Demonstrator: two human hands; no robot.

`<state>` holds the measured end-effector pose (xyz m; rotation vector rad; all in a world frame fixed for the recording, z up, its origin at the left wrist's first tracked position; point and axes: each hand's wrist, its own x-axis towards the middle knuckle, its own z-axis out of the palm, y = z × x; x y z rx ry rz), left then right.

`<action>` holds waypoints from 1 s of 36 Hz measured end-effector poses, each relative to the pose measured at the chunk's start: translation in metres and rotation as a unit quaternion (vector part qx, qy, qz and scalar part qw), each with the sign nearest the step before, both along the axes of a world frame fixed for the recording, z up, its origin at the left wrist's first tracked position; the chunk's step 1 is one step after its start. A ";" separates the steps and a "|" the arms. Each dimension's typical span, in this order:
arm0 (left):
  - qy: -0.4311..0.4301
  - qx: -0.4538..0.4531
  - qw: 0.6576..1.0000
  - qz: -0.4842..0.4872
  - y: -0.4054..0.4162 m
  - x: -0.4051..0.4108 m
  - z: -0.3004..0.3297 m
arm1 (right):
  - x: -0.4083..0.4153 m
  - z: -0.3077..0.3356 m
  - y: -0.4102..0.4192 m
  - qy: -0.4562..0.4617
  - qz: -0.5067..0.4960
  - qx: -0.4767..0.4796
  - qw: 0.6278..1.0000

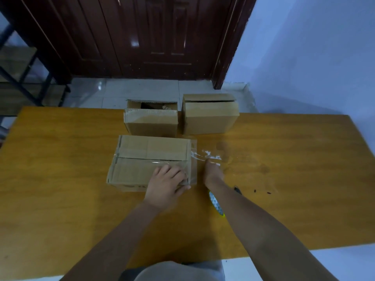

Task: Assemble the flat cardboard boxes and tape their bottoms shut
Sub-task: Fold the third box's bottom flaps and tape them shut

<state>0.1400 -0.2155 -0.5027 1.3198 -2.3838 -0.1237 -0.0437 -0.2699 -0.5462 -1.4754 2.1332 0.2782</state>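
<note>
Cardboard box (150,159) lies on the wooden table (284,199), flaps closed, clear tape (193,157) running across its seam & off its right edge. Left hand (167,184) rests flat on the box's near right corner, fingers spread. Right hand (212,172), just right of the box, pinches the tape. Two more boxes (210,114) stand behind it.

Near cardboard box (150,162) lay on the wooden table (294,179), left hand (166,184) pressed flat on its top, right hand (212,172) just right of it pinching clear tape (205,156), two more boxes (210,114) beyond it, dark door (154,35) behind
</note>
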 end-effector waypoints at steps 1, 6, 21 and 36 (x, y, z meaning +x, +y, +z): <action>0.002 0.010 1.000 0.004 0.001 -0.001 0.002 | 0.001 0.001 0.002 0.010 0.007 -0.003 1.000; 0.077 0.141 0.984 0.080 -0.004 -0.016 0.035 | -0.002 0.010 0.009 0.007 -0.020 -0.046 0.999; -0.062 0.168 0.968 0.178 -0.044 0.005 0.031 | 0.010 0.092 0.011 -0.198 0.089 -0.385 0.897; -0.042 0.163 0.970 0.175 -0.045 0.009 0.028 | 0.030 0.103 -0.049 -0.166 0.163 -0.045 0.972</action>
